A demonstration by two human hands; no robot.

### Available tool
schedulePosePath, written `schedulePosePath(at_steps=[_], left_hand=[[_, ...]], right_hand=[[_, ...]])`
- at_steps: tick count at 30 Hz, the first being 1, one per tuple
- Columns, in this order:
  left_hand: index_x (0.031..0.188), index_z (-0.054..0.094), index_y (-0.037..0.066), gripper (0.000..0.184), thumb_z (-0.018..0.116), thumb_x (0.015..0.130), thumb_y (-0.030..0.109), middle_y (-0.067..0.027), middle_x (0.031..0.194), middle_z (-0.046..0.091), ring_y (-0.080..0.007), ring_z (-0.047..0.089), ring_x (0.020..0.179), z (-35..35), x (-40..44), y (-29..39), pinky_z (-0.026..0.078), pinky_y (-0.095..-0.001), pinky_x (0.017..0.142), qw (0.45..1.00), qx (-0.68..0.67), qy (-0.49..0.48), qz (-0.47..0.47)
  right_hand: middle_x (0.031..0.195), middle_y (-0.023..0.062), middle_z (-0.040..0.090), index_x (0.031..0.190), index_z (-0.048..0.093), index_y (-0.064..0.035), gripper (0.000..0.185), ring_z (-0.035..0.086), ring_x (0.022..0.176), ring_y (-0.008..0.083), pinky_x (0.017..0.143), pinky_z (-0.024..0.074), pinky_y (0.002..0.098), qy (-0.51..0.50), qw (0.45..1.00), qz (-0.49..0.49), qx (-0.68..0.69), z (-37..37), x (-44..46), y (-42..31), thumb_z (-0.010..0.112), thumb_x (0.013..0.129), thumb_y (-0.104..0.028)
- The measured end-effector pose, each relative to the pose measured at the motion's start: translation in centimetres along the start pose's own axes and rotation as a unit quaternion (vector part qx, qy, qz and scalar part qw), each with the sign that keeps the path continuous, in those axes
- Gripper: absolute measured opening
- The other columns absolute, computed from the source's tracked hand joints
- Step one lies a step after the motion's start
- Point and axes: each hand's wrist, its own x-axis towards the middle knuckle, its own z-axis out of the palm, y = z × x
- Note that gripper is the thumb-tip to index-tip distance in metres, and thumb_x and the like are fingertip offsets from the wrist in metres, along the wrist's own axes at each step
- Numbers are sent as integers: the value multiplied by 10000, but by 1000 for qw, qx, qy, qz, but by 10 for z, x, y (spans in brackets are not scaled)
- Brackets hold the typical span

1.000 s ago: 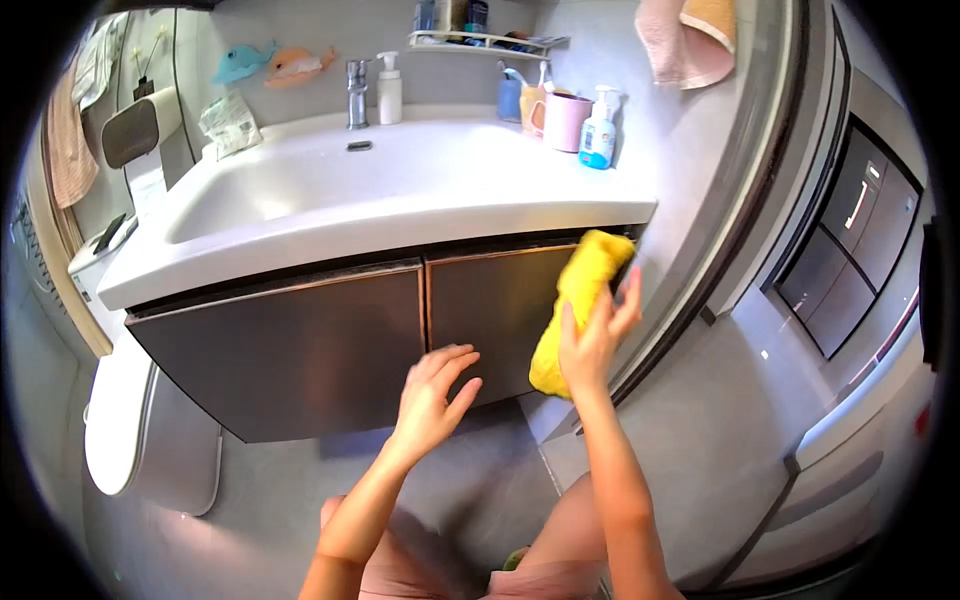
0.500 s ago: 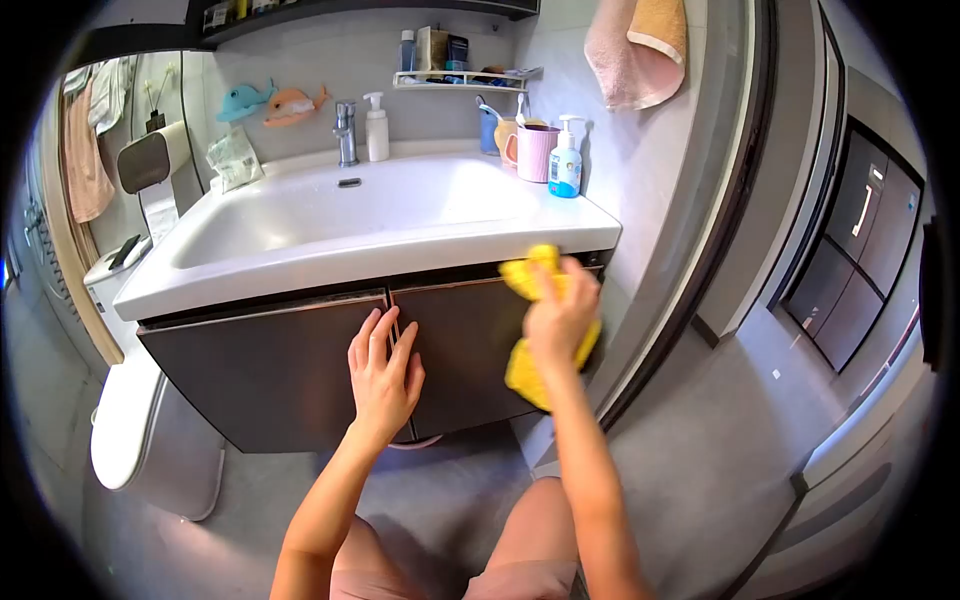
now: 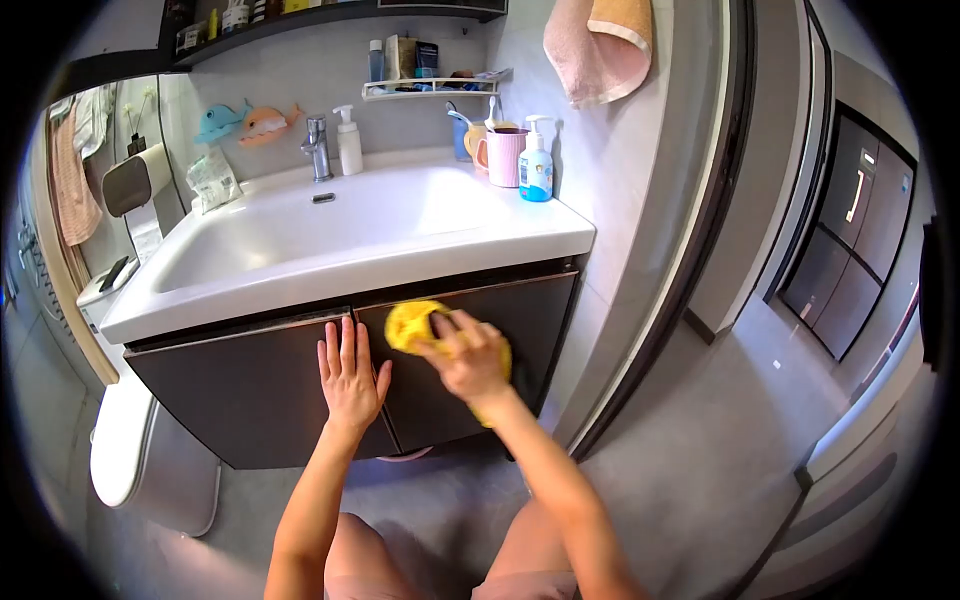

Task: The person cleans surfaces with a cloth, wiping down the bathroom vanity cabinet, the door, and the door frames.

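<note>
We judge the wiping to be under way rather than finished: the yellow cloth (image 3: 412, 325) lies against the upper inner part of the right cabinet door (image 3: 538, 335), near the seam between the two doors, bunched under our right hand (image 3: 468, 358). That grip is curled around the cloth, part of which shows past the wrist side. Our left hand (image 3: 350, 385) grasps nothing; it appears to lie flat on the left cabinet door (image 3: 235, 390), fingers spread toward its top edge and thumb close to the seam. We cannot tell from the surface which stretches have been wiped: both doors look evenly dark, and we make out no sure mark of what is done or left. As for edges, the washbasin (image 3: 400, 272) overhangs just above the doors, with a dark gap beneath its front lip. To the right, the right door runs bare from the cloth to its outer edge, where the tiled wall (image 3: 603, 255) begins. Below, the cabinet's lower edge stands clear above the grey floor (image 3: 690, 440), and our legs (image 3: 362, 560) are set beneath our forearms. Leftward, the toilet (image 3: 122, 440) sits beside the cabinet, well apart from both hands.
</note>
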Motion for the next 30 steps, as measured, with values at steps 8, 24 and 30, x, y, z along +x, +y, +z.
schedulePosePath(at_steps=[8,24,30], left_hand=[[1508,307,-58,768,595,912,332,-248,1604,219,-457,149,1493,14,-5,-5,110,-565,1199,999,-13,18,26],[1179,651,49,453,556,751,-62,-176,1388,515,-380,478,1294,-59,-55,-54,380,-475,1078,977,-147,96,-122],[1313,582,59,545,587,773,-18,-170,1450,468,-361,474,1289,-87,-64,-101,390,-458,1060,974,-129,77,-167]], right_hand=[[1409,321,344,1524,389,-96,645,406,1219,489,1045,343,547,130,869,460,-128,-8,3,58,547,902,-33],[1182,147,534,1255,682,-187,415,554,1082,360,902,467,459,119,985,85,86,0,78,-53,611,850,-132],[1231,27,613,1047,700,-206,284,555,1099,242,795,421,414,31,987,-78,134,28,137,-128,673,768,-250]])
